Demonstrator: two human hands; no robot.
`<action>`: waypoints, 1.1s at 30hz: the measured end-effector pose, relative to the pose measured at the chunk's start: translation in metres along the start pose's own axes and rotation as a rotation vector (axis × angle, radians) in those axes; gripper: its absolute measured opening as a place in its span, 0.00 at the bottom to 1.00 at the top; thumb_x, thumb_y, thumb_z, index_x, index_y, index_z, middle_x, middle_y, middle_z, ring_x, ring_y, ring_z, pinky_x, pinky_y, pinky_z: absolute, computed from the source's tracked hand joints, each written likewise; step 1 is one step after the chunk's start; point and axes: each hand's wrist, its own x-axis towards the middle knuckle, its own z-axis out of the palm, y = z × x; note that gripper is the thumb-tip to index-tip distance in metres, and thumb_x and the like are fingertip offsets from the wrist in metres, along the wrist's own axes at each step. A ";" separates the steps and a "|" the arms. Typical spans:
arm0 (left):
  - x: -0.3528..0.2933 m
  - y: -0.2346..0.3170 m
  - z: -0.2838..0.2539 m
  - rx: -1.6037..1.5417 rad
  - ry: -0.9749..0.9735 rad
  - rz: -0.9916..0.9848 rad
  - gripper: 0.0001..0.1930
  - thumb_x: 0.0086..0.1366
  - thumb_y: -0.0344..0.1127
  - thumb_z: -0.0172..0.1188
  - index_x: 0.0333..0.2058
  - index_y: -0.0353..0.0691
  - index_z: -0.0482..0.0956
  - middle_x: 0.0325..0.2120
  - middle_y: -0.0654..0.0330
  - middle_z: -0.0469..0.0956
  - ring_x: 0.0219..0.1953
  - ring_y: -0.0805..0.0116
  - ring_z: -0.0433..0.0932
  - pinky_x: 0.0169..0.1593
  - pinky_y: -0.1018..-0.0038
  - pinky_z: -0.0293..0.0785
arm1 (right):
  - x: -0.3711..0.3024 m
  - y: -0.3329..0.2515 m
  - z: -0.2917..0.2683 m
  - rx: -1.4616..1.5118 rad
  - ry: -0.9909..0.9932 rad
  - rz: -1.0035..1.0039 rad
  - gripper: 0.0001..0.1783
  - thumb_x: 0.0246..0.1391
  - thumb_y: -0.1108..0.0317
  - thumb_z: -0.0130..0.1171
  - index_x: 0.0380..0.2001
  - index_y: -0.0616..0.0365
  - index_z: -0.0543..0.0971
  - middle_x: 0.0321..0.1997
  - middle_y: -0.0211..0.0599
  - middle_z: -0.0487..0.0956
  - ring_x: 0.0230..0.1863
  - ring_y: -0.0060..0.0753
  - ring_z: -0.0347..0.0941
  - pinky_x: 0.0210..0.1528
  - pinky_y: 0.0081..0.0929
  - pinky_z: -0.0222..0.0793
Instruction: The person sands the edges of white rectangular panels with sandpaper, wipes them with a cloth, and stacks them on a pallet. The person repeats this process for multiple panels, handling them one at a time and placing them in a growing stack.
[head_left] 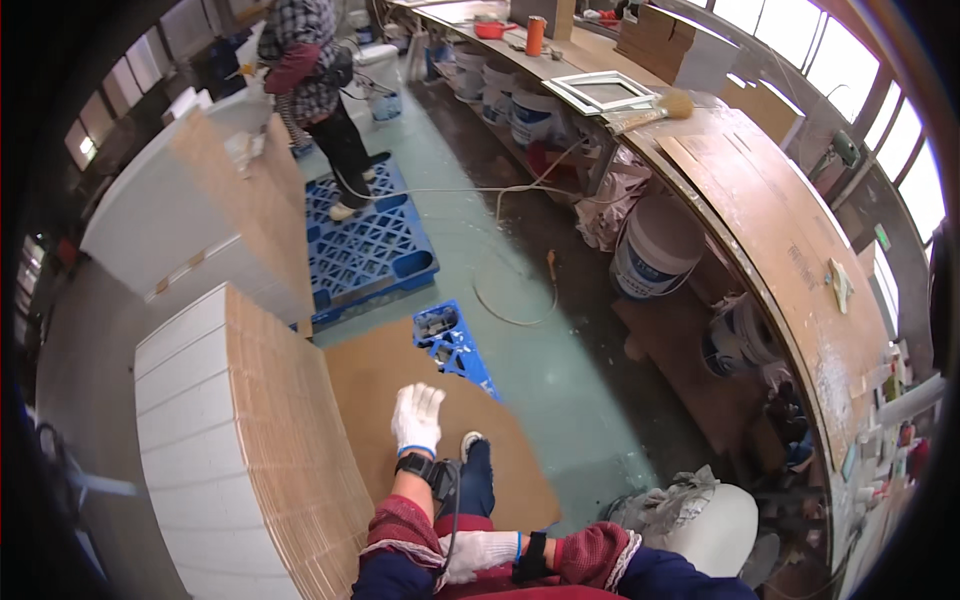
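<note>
My left hand (418, 418), in a white knit glove, is held out over a brown cardboard sheet (375, 370) with its fingers stretched and nothing in them. A dark band circles that wrist. Lower down, my right hand (480, 553), also gloved in white, reaches across my body. It lies closed at the red checked sleeve (405, 530) of my left arm; its fingertips are partly hidden there. To the left of my hands rises a stack of white panels (190, 430) with ridged brown edges. My shoe (472, 440) rests on the cardboard.
Ahead, a person (310, 80) stands on a blue pallet (370, 235) beside another panel stack (190, 215). A long workbench (760, 200) curves along the right, bearing a white frame (600, 92) and a brush (672, 106). Buckets (655, 245) stand beneath. A hose (500, 315) crosses the floor.
</note>
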 end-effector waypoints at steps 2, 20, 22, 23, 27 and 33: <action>0.011 0.008 -0.003 0.363 -0.028 -0.073 0.10 0.64 0.40 0.39 0.25 0.46 0.63 0.23 0.60 0.62 0.26 0.64 0.66 0.36 0.65 0.69 | -0.008 -0.067 -0.004 -0.237 0.213 0.088 0.15 0.61 0.59 0.50 0.43 0.59 0.74 0.29 0.34 0.78 0.29 0.24 0.75 0.29 0.27 0.70; -0.089 0.096 0.015 0.626 1.088 -0.274 0.10 0.60 0.34 0.58 0.23 0.47 0.66 0.17 0.64 0.68 0.15 0.71 0.68 0.18 0.71 0.66 | -0.204 -0.139 -0.261 -0.272 1.018 0.956 0.22 0.57 0.54 0.49 0.31 0.65 0.78 0.22 0.40 0.78 0.21 0.34 0.76 0.24 0.31 0.71; -0.079 0.081 0.020 0.654 1.192 -0.286 0.10 0.60 0.34 0.58 0.23 0.47 0.67 0.17 0.64 0.68 0.15 0.70 0.68 0.18 0.70 0.67 | -0.220 -0.125 -0.295 -0.322 0.999 0.989 0.21 0.56 0.55 0.50 0.31 0.65 0.79 0.21 0.40 0.78 0.22 0.34 0.76 0.25 0.32 0.72; -0.082 0.072 0.007 0.543 1.128 -0.246 0.10 0.60 0.34 0.58 0.22 0.47 0.67 0.16 0.65 0.67 0.15 0.70 0.68 0.17 0.71 0.66 | -0.214 -0.143 -0.301 -0.443 0.974 0.897 0.20 0.57 0.57 0.50 0.29 0.65 0.78 0.20 0.39 0.78 0.22 0.34 0.77 0.25 0.32 0.72; -0.047 0.015 0.011 0.470 1.130 -0.132 0.13 0.63 0.39 0.54 0.20 0.50 0.63 0.12 0.67 0.61 0.12 0.71 0.63 0.15 0.73 0.59 | -0.186 -0.210 -0.343 -0.516 0.773 0.822 0.16 0.58 0.58 0.48 0.26 0.57 0.77 0.17 0.33 0.75 0.16 0.28 0.71 0.20 0.28 0.67; -0.009 -0.152 -0.093 0.655 0.868 0.150 0.15 0.65 0.43 0.40 0.19 0.49 0.63 0.14 0.67 0.63 0.16 0.71 0.64 0.22 0.71 0.63 | -0.220 -0.175 -0.537 -0.419 0.511 0.772 0.09 0.60 0.63 0.48 0.36 0.53 0.76 0.26 0.29 0.74 0.25 0.26 0.72 0.28 0.24 0.69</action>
